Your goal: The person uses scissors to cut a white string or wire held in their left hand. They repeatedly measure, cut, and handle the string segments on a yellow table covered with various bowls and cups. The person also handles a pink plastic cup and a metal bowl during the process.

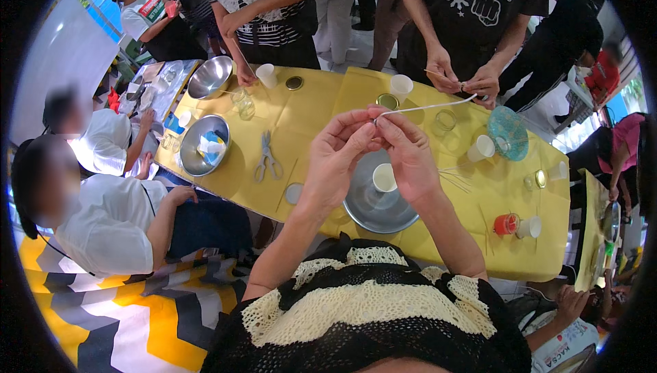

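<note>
Far left on the yellow table: two steel bowls, one empty at the back, one nearer with white and blue bits inside; scissors lie flat just right of it, apart from both hands; left hand is raised above the table, thumb and forefinger closed in a pinch on the near end of the thin white wick; right hand touches it, fingers pinching the same end right beside; wick runs up-right from the pinch toward another person's hands across the table, far end near them, can't tell if they touch it; judgement: wick is very light, thin, semi-stiff, holds a slight bow under its own weight, kinks easily if bent hard, probably a bit slick; best hold is a fingertip pinch near the end, as now; below the hands a steel pan with a small white cup in it; right of that more loose wicks, paper cups, a teal mesh bowl, a red jar; table edge close to the body, open space only directly above the pan; people crowd the far and left sides.
</note>
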Demonstrator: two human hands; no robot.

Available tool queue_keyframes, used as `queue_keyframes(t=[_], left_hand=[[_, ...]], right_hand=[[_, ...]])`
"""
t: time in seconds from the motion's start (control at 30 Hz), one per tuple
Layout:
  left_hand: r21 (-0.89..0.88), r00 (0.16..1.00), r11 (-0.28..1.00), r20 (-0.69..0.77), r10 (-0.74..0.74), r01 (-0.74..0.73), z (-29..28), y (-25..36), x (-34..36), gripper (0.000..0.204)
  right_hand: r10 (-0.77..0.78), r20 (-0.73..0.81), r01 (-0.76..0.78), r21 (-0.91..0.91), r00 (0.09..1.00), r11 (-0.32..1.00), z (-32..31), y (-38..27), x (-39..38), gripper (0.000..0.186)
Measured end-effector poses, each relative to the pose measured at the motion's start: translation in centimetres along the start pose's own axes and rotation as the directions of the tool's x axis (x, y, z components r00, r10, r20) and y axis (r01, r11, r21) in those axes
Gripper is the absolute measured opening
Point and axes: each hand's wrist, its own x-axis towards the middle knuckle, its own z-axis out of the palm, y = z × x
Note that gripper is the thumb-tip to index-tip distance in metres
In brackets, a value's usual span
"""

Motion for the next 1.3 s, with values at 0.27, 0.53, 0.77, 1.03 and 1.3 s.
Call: queue_keyframes(t=[0.27,0.53,0.77,1.03,1.3], left_hand=[[-0.103,0.998,0.993,-0.011,-0.064,0.063,-0.7,-0.7,-0.2,0.022],[-0.001,0.999,1.0,0.022,-0.023,0.023,-0.3,-0.8,-0.7,0.018],[0.166,1.0,0.986,-0.02,0.02,-0.017,0.1,-1.0,-1.5,0.021],[0.232,1.0,0.973,-0.014,0.018,-0.014,-0.3,-1.1,-2.5,0.016],[0.221,1.0,0.975,0.004,-0.013,0.012,-1.2,-0.3,-1.2,0.018]], right_hand=[[-0.179,-0.006,0.175,-0.178,0.984,0.968,0.3,0.1,-1.1,0.015],[-0.213,0.026,0.214,-0.192,0.977,0.958,0.1,-0.8,-1.5,0.012],[-0.233,-0.002,0.224,-0.27,0.972,0.936,-0.1,-1.1,-2.4,0.012],[-0.161,0.04,0.166,-0.309,0.986,0.936,-0.1,-1.0,-3.5,0.012],[-0.156,0.12,0.196,-0.52,0.98,0.831,-0.9,-1.4,-2.0,0.011]])
